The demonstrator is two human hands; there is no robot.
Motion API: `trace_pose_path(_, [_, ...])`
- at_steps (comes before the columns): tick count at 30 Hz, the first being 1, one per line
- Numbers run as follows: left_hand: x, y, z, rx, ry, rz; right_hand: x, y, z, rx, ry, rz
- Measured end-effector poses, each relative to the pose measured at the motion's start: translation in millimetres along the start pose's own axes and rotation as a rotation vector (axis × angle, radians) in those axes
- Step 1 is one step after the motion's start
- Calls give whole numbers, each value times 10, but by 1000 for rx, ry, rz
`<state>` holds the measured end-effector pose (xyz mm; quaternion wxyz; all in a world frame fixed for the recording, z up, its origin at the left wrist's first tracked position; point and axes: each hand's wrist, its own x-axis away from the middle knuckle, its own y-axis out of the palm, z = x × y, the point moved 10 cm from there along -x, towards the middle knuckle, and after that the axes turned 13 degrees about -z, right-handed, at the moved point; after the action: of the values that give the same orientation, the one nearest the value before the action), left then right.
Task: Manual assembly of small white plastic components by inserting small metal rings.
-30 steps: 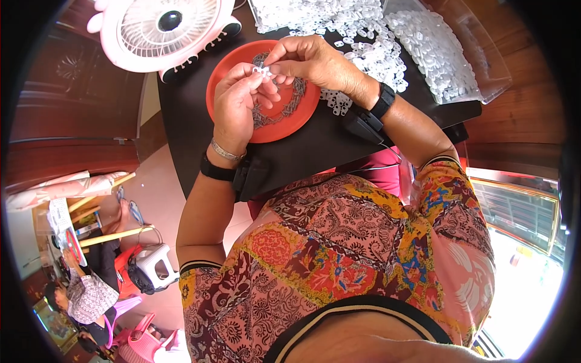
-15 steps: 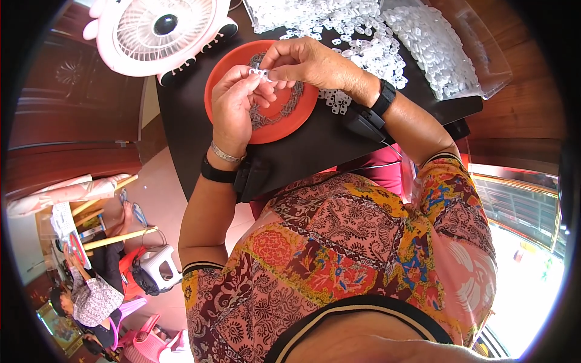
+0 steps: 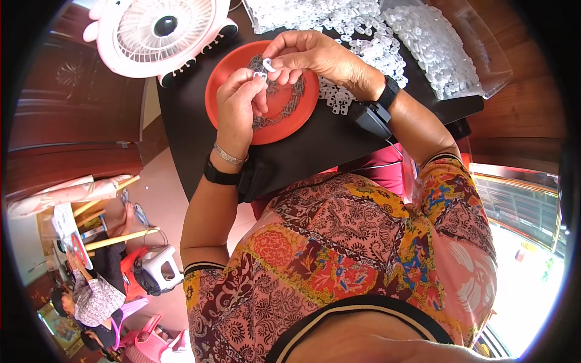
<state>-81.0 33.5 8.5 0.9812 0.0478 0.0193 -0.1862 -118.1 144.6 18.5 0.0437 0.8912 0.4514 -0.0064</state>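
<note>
Both the left hand and the right hand are close together above a red plate, each closed in a pinch. The left thumb and index finger grip a small white part; the right thumb and fingers hold a curved white part just beside it. Whether the two parts touch, I cannot tell. Below them, grey bits lie on the plate, which sits on a black counter. Right of the plate, loose white pieces spread over the counter, near a clear tub holding many more. A pink-and-white fan stands at the plate's upper left.
</note>
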Motion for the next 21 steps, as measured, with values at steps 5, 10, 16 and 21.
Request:
trace_pose_path(5, [-10,-21,-16,34,31,-10,-6,8,-29,42,-9,43])
trace_pose_path(10, [-22,84,-64,67,-30,-74,-37,37,-19,174,-75,76])
trace_pose_path(16, [-36,123,-76,133,-8,-106,-20,39,-11,153,-125,152])
trace_pose_path(21, [-40,137,-61,176,17,-121,-25,63,-33,26,-187,123])
